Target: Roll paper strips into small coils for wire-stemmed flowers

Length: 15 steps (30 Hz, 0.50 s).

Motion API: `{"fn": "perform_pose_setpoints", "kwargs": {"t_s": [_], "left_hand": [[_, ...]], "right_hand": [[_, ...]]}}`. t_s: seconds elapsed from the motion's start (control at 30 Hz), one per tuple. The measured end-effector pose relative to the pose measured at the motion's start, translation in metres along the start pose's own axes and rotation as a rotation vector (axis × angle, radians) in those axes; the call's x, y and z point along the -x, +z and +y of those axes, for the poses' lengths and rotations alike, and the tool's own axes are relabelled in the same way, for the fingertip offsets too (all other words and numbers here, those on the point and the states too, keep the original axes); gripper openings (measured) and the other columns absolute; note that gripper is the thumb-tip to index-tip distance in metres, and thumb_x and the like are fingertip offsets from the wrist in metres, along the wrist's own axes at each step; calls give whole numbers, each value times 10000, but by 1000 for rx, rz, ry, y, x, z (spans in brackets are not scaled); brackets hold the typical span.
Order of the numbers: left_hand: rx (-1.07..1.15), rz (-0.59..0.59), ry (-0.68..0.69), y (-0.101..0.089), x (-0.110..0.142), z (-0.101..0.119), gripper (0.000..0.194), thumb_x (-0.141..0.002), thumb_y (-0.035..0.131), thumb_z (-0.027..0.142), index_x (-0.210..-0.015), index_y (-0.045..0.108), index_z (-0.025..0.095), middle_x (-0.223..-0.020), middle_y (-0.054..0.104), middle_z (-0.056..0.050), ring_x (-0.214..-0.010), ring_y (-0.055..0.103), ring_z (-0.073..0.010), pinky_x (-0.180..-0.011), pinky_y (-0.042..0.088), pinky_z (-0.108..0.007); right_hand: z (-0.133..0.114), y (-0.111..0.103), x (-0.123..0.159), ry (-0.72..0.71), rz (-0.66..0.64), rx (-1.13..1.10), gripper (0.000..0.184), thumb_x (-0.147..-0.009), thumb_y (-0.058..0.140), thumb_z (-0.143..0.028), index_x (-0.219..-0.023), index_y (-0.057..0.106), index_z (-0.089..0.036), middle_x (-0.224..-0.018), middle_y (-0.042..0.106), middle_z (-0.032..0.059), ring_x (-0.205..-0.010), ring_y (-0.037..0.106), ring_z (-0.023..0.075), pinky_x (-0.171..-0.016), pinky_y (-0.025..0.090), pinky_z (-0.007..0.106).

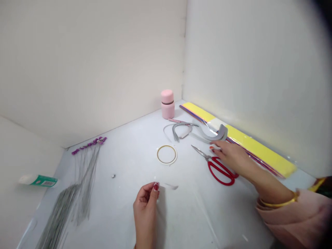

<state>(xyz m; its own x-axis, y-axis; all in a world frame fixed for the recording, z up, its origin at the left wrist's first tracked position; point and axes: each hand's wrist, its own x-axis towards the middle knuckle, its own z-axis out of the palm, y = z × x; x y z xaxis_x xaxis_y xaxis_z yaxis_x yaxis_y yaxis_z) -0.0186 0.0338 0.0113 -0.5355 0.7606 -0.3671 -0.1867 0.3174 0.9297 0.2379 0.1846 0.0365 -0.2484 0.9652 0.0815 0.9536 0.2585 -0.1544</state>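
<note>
My left hand [147,205] is closed in a pinch at the front middle of the table. Whatever lies between its thumb and fingertips is too small to make out. Just right of it, a short thin grey strip [172,186] rests on the surface. My right hand [232,155] reaches over red-handled scissors [220,174], its fingers a little apart and slightly blurred. Nothing held shows in it. Its fingertips come near the curled grey paper strips [212,135]. Beyond my left hand lies a roll of narrow tape [166,164].
A pink flask [167,105] stands in the back corner. Along the right wall lies a packet of yellow sheets [249,141]. At left are grey wire stems [59,207], purple-beaded stems [89,145] and a green-and-white bottle [43,181]. A small silver bead [113,176] sits mid-table.
</note>
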Motion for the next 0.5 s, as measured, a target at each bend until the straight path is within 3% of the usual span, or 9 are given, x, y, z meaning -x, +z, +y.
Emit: {"fn": "perform_pose_setpoints", "kwargs": {"t_s": [0.07,0.13,0.27,0.5], "left_hand": [[-1,-3,6,0,0,1,260,-672,652,379,-816,633,163,-747,603,-23,-678,513,-119,-650,424,-216],[5,-3,13,0,-1,0,264,-669,655,379,-815,633,160,-759,609,-26,-683,519,-119,-656,426,-216],[12,-6,5,-1,-4,-3,272,-671,650,387,-817,637,158,-751,613,-27,-666,525,-119,-650,432,-219],[82,83,17,4,-7,-6,307,-565,720,395,-751,658,160,-719,643,-29,-668,548,-131,-636,446,-213]], "right_hand": [[-20,-2,-8,-36,-82,-437,268,-772,493,-243,-1028,561,-201,-774,626,22,-701,577,177,-592,400,250],[-38,0,-20,28,-200,-886,257,-693,575,-233,-944,608,-189,-633,568,-12,-560,520,137,-511,366,229],[-49,11,-48,106,-217,-1091,204,-662,606,-255,-844,621,-165,-505,489,-44,-443,448,95,-445,358,215],[-28,8,-91,350,-64,-1432,174,-663,615,-202,-816,537,-173,-675,598,6,-527,548,93,-488,446,203]]}}
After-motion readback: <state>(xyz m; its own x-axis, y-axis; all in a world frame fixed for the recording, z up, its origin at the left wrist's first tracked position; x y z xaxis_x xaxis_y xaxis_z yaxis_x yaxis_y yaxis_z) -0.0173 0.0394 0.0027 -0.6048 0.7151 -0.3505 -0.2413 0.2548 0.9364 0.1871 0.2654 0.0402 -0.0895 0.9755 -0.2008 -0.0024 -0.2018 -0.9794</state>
